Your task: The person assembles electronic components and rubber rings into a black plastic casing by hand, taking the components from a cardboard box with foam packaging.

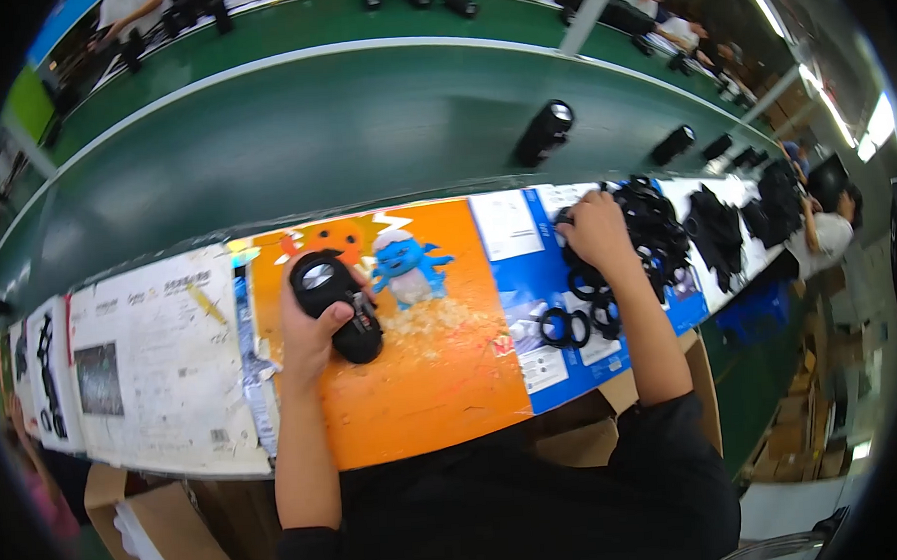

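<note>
My left hand [316,331] is wrapped around a black cylindrical portable speaker [342,310] with a shiny silver round end, held tilted above an orange printed sheet. Over on the right, my right hand [596,225] reaches to the far left edge of a heap of black rings and straps [652,231]. Its fingers are curled down at a small dark piece, mostly hidden by the hand. Two black rings [566,327] lie side by side on the blue printed sheet, nearer to me than that hand.
Beyond the work surface, a green conveyor belt [361,114] carries a black speaker [545,134] standing up and several more to the right. A white printed board [162,363] lies at left. Cardboard boxes [174,532] stand below the near edge. Other people sit along the line.
</note>
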Available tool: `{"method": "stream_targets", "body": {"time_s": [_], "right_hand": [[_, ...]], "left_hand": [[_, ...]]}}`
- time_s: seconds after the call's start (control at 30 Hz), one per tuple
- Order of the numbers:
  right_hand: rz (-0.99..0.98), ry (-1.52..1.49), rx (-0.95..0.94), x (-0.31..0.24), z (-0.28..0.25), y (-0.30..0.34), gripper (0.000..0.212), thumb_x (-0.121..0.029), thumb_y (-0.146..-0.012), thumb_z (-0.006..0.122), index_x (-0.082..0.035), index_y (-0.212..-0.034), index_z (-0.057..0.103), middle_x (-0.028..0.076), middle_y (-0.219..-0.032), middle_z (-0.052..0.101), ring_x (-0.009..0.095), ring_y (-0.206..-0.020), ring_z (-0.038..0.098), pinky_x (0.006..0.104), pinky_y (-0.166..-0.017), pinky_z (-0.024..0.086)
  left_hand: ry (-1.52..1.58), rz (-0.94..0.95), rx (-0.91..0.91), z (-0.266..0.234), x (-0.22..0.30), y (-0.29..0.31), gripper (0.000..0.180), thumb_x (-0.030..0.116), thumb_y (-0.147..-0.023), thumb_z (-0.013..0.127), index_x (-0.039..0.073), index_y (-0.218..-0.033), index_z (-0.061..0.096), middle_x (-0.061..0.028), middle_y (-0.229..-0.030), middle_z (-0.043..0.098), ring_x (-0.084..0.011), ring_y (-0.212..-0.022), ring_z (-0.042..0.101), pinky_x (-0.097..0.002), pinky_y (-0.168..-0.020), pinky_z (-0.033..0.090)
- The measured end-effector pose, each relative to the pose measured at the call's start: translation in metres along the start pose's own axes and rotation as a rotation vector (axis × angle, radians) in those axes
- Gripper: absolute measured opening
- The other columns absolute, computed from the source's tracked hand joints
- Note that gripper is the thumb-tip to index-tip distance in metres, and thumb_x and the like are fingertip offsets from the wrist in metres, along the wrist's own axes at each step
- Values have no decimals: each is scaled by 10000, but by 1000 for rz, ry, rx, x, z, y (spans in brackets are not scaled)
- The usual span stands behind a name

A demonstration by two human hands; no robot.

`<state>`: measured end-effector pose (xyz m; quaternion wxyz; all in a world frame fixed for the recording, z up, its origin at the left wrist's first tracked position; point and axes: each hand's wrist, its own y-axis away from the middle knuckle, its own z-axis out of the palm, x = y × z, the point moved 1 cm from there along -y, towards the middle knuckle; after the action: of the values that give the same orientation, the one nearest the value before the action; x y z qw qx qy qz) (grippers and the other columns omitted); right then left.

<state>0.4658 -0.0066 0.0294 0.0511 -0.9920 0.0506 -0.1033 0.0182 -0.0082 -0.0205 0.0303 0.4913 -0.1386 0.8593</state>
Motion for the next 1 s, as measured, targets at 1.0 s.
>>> {"method": "stream_targets", "body": {"time_s": [1.0], "right_hand": [[-725, -1514, -689, -210, -107, -54, 195, -102, -1018, 805, 21, -1169, 810, 172, -1377, 771, 204, -1221, 716, 391, -1109, 565]], "left_hand": [[-252, -157, -86, 5, 12, 2, 732, 309, -808, 1001, 33, -1378, 635, -47, -1121, 736, -133, -962, 729, -298, -834, 603]]}}
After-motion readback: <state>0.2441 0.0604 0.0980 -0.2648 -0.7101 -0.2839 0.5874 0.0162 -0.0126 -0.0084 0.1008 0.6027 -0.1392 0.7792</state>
